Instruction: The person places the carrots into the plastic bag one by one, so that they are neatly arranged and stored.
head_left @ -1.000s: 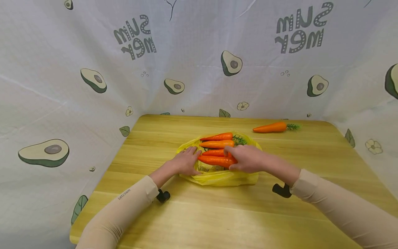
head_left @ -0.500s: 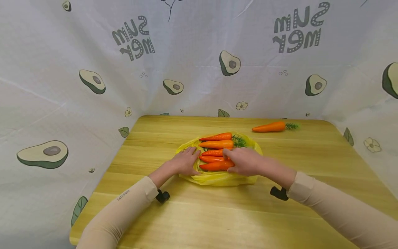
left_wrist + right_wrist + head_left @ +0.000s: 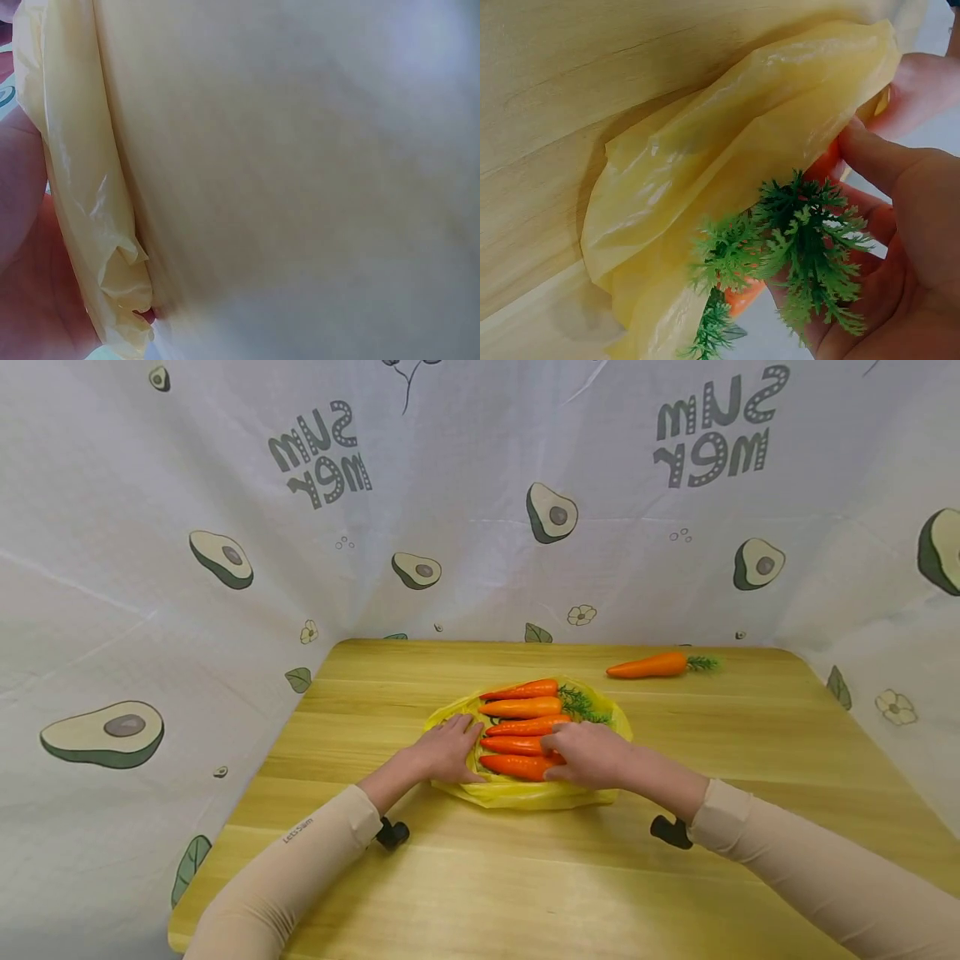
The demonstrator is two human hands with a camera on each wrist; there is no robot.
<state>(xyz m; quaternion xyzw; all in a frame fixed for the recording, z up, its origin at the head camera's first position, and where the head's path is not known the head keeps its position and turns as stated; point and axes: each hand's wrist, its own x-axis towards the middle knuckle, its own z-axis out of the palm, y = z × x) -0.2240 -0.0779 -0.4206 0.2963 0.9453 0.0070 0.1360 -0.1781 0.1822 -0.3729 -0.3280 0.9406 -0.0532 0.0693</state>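
Several orange carrots lie side by side in an open yellow plastic bag (image 3: 525, 795), their green tops to the right. My left hand (image 3: 446, 750) rests at the bag's left rim, fingers spread and relaxed near the carrot tips. In the left wrist view the bag's folded edge (image 3: 90, 172) runs alongside that hand. My right hand (image 3: 596, 754) grips the thick end of the nearest carrot (image 3: 517, 767), its thumb on the near side. In the right wrist view, leafy tops (image 3: 810, 247) lie against the right palm (image 3: 930, 232), partly hiding the fingers.
Another carrot (image 3: 648, 666) with a green top lies on the wooden table (image 3: 480, 877) at the back right, outside the bag. A white curtain printed with avocados (image 3: 480, 527) stands behind the table and along its sides.
My right hand has lowered the nearest carrot toward the bag's near side, and the carrots now lie spread in a row. The left hand has stayed at the bag's left rim.
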